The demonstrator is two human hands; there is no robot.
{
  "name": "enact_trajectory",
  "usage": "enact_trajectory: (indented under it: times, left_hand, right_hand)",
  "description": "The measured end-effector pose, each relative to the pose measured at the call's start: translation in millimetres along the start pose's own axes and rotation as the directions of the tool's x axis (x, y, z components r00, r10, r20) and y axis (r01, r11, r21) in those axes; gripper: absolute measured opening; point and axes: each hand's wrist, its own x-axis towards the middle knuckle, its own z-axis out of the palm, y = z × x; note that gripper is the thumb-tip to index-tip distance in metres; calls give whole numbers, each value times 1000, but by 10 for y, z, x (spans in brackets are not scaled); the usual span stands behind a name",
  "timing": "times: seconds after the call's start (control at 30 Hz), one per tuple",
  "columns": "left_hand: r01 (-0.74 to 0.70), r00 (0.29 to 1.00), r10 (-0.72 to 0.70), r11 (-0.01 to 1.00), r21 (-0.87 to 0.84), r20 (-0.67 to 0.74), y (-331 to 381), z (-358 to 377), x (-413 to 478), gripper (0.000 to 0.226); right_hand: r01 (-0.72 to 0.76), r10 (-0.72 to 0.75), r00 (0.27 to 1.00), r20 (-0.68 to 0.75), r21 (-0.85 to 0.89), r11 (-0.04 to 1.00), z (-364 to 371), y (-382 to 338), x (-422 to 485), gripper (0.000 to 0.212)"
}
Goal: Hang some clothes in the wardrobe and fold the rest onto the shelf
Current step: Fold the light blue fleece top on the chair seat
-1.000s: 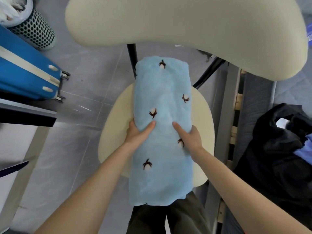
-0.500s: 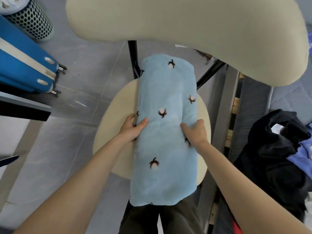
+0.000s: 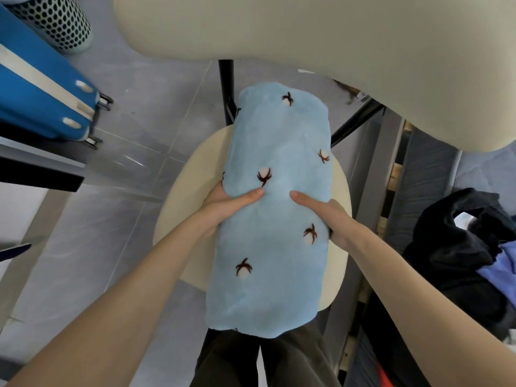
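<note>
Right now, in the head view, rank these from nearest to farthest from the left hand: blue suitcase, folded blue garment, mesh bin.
1. Folded blue garment: gripped by the left hand, on the chair.
2. Blue suitcase: on the floor, far left.
3. Mesh bin: top-left corner, beyond the suitcase.

The light blue cloth [image 3: 275, 219] looks soft and fleecy; the chair seat [image 3: 181, 208] is smooth, matt cream; the floor tiles [image 3: 156, 107] are glossy.

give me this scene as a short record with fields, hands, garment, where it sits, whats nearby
garment: folded blue fleece with small dark-and-white motifs
support: cream chair seat; the fleece overhangs its near edge
left hand: grips the fleece's left edge, thumb on top
right hand: grips the right edge, thumb on top
nearby left: blue suitcase and mesh bin on the floor
nearby right: dark clothes pile
</note>
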Motion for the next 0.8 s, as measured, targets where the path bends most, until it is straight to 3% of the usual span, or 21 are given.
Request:
enact_trajectory:
  times: [0.1, 0.17, 0.27, 0.33, 0.4, 0.53, 0.63, 0.7, 0.8]
  left_hand:
    - [-54, 998, 54, 999, -9, -17, 191, -73, -131, 95]
    - [-16, 996, 17, 1000, 6, -92, 351, -89, -252, 112]
    - [-68, 993, 66, 998, -18, -103, 575, -90, -496, 95]
    - [-99, 995, 99, 995, -27, 11, 687, -114, -667, 63]
    - [-67, 991, 67, 998, -3, 118, 759, -165, -865, 51]
    - [44, 972, -66, 994, 100, 227, 783, -313, -1219, 54]
    - [153, 945, -141, 988, -17, 295, 831, -359, -1464, 63]
    - [159, 951, -115, 978, -134, 287, 918, -328, -1596, 84]
    - [42, 971, 20, 967, -253, 237, 1131, -236, -1750, 96]
  right_hand:
    - [69, -69, 997, 18, 14, 998, 51, -187, -212, 64]
    - [121, -121, 993, 7, 5, 993, 93, -306, -385, 62]
    - [191, -190, 981, 51, -27, 981, 90, -453, -655, 55]
    - [211, -203, 972, 120, -59, 976, 46, -559, -839, 55]
    - [229, -204, 960, 192, -114, 967, -3, -632, -1004, 54]
    - [234, -165, 941, 295, -217, 948, -50, -639, -1263, 62]
    - [258, -162, 901, 404, -198, 946, -23, -677, -1462, 74]
    - [250, -191, 880, 435, -82, 965, 33, -792, -1600, 70]
    - [261, -244, 906, 346, -3, 965, 168, -1057, -1783, 55]
